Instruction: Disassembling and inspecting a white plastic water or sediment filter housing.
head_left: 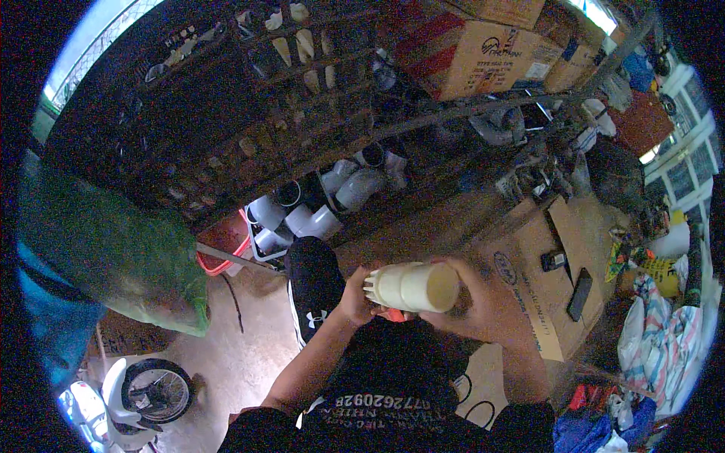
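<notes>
A cream plastic cylindrical fitting [411, 288], toothed at its left end and round and flat at its right end, is held in front of my body, lying nearly level. My left hand [355, 297] is closed at the toothed end, its fingers partly hidden behind the part. At the right end, my right hand [470, 300] is closed round the side and underneath. Something small and orange-red [393, 313] shows just below the fitting, between the hands; I cannot make out what it is.
Grey pipe elbows [302, 219] fill a crate under a dark rack [249, 162]. To the right, a flat cardboard sheet [521, 279] bears a black remote-like object [579, 294]. A green sack [128, 257] stands left, above a motorbike wheel [157, 390]. Cartons [491, 60] sit up high.
</notes>
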Action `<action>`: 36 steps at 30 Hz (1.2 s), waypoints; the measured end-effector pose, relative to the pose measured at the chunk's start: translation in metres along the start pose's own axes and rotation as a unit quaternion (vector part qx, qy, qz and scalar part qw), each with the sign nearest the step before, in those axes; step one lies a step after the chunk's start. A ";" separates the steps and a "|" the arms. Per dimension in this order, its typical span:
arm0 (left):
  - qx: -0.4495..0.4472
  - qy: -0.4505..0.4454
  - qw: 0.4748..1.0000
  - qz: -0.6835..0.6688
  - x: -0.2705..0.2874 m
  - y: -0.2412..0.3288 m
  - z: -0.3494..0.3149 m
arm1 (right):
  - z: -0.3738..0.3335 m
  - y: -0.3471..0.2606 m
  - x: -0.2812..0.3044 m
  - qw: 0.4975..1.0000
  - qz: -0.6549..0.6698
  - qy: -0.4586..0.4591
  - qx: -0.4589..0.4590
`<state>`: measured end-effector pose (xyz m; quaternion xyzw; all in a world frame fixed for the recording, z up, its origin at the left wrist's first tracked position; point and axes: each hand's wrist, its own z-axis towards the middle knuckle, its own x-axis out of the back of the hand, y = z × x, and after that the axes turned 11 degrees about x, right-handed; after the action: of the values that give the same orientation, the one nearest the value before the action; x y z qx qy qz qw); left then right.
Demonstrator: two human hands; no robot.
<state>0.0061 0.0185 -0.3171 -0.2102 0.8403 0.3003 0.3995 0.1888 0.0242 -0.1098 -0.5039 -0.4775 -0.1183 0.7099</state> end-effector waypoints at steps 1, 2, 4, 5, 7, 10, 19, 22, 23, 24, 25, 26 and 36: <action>0.001 -0.001 1.000 0.000 -0.002 0.000 -0.001 | 0.001 0.000 -0.001 0.997 -0.066 -0.020 -0.036; -0.008 0.002 1.000 -0.001 -0.006 0.001 -0.002 | 0.002 -0.001 0.000 0.997 -0.067 -0.020 -0.037; -0.021 0.006 1.000 -0.002 -0.021 0.005 -0.009 | 0.007 -0.005 0.001 0.982 -0.159 -0.050 -0.089; -0.001 0.062 0.998 -0.020 -0.035 0.009 -0.016 | 0.006 -0.005 0.002 0.982 -0.160 -0.052 -0.088; 0.019 0.117 0.992 -0.039 -0.043 0.011 -0.020 | -0.002 -0.001 0.005 1.000 -0.003 0.000 0.025; 0.040 0.096 0.994 -0.033 -0.037 0.008 -0.017 | -0.011 0.022 0.001 0.998 0.010 -0.038 0.048; 0.010 0.135 0.990 -0.040 -0.030 0.010 -0.014 | -0.005 0.005 0.009 0.997 0.051 0.043 0.033; 0.007 0.022 0.999 0.043 -0.007 0.004 -0.007 | -0.004 0.009 0.000 0.986 -0.150 -0.051 -0.052; -0.003 0.031 0.999 0.034 -0.017 0.005 -0.011 | -0.003 0.012 -0.004 0.986 -0.150 -0.050 -0.054; -0.013 0.039 0.999 0.024 -0.022 0.005 -0.013 | -0.001 0.015 -0.008 0.980 -0.172 -0.052 -0.087; -0.016 0.041 0.999 0.023 -0.018 0.004 -0.012 | 0.003 0.016 -0.011 0.973 -0.193 -0.055 -0.114; -0.020 0.028 0.999 0.032 -0.010 0.002 -0.010 | 0.003 0.013 -0.008 0.973 -0.193 -0.057 -0.110; -0.133 0.134 0.982 -0.011 -0.019 0.006 -0.013 | 0.001 0.024 -0.010 0.977 -0.177 -0.061 -0.102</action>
<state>0.0061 0.0163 -0.2936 -0.3094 0.8363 0.3740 0.2551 0.1987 0.0334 -0.1326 -0.4877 -0.5868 -0.2591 0.5921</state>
